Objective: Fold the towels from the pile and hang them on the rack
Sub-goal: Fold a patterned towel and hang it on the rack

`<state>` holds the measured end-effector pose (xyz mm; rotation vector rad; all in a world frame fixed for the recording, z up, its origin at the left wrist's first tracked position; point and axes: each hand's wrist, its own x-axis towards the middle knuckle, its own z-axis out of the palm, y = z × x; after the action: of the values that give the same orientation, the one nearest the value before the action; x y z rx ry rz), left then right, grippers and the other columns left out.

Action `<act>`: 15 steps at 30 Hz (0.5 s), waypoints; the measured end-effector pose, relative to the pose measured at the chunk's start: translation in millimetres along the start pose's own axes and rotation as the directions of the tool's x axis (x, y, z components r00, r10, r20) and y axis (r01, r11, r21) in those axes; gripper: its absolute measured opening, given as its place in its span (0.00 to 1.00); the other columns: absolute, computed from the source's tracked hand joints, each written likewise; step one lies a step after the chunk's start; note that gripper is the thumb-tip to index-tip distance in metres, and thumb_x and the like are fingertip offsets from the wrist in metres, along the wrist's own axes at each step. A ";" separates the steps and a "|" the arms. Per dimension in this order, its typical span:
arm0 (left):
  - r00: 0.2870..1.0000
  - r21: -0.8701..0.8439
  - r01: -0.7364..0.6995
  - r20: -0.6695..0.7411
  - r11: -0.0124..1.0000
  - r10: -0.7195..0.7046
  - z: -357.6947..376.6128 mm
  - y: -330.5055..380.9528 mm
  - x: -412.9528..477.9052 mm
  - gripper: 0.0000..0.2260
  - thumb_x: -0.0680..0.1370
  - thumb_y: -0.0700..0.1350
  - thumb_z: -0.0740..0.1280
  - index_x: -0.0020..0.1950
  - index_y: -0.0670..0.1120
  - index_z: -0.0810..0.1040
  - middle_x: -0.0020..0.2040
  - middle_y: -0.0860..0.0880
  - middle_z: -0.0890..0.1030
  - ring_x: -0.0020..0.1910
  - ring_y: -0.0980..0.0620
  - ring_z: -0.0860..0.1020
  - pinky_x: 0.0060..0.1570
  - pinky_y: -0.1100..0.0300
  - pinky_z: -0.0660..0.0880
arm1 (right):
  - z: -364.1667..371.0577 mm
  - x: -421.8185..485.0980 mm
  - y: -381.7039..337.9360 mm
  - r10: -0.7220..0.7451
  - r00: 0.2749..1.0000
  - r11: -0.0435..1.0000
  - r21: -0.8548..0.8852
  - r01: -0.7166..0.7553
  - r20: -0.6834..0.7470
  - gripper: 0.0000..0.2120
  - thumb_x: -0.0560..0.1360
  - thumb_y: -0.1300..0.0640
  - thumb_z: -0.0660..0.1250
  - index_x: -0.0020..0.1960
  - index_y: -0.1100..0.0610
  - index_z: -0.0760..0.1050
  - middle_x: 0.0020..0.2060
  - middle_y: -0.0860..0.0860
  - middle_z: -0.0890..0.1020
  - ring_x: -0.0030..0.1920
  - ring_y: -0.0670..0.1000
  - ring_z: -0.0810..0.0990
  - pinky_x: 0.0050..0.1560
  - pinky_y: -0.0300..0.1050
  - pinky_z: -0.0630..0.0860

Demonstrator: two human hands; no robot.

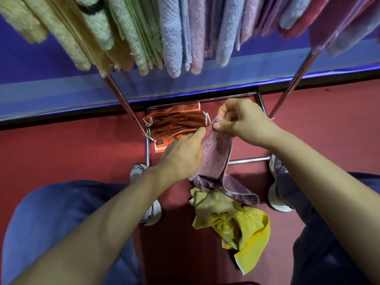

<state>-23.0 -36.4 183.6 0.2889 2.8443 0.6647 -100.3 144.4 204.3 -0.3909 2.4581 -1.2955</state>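
Framing the bottom edge, two knees in jeans (pixel 57 212) flanked both bare forearms, which reached forward over a red floor (pixel 72 153). Between the knees a crumpled yellow towel (pixel 242 225) lay on the floor. A white shoe (pixel 151 212) stood to its left and a second shoe (pixel 277 194) to its right.

Beyond the yellow towel, the pink towel (pixel 216 155) hung upright between the hands. Its patterned lower border was bunched on the floor, touching the yellow towel's far end. The left hand (pixel 183 155) held the pink towel's left edge, with the thumb up against the cloth and the fingers curled behind it. The right hand (pixel 244 124), slightly higher, pinched the towel's top corner between thumb and fingertips.

Behind the hands stood the chrome rack (pixel 125 103). Its low crossbar (pixel 248 160) passed just behind the pink towel, and its two slanted legs rose outward to either side. An orange towel (pixel 176 122), patterned and loosely folded, lay within the rack's base frame, just beyond the left hand.

Farther back a blue wall (pixel 41 79) met the floor along a dark strip. At the top, hung towels (pixel 172 38) filled the rack side by side, running from cream and green on the left through pale blue and pink to purple and red on the right.
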 end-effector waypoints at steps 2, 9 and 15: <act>1.000 -0.017 -0.003 0.019 1.000 0.003 -2.2 0.4 -0.9 0.04 0.80 0.41 0.59 0.53 0.47 0.65 0.53 0.42 0.79 0.50 0.34 0.76 0.46 0.43 0.73 | -0.4 0.5 0.5 0.004 1.000 1.000 0.001 -0.004 0.003 0.10 0.72 0.59 0.76 0.39 0.52 0.75 0.31 0.49 0.80 0.33 0.46 0.77 0.45 0.51 0.79; 0.999 -0.080 0.047 0.020 0.996 -0.046 -6.3 4.7 -2.1 0.05 0.82 0.46 0.57 0.48 0.49 0.61 0.49 0.40 0.79 0.48 0.33 0.76 0.46 0.43 0.73 | -0.2 2.4 2.9 -0.004 1.000 1.000 0.018 0.004 -0.014 0.10 0.72 0.57 0.76 0.39 0.52 0.75 0.30 0.48 0.80 0.32 0.47 0.77 0.46 0.57 0.79; 0.985 -0.215 0.086 -0.127 0.973 -0.115 -3.2 1.4 4.5 0.17 0.83 0.53 0.60 0.37 0.47 0.67 0.33 0.47 0.75 0.40 0.37 0.75 0.39 0.48 0.70 | -4.3 1.3 2.1 -0.007 0.994 1.000 -0.030 0.004 -0.105 0.09 0.71 0.54 0.77 0.40 0.52 0.76 0.34 0.46 0.81 0.36 0.46 0.78 0.46 0.50 0.79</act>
<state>-27.9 -35.4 186.3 0.0653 2.8617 0.9879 -103.4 148.2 204.6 -0.3450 2.5670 -1.3145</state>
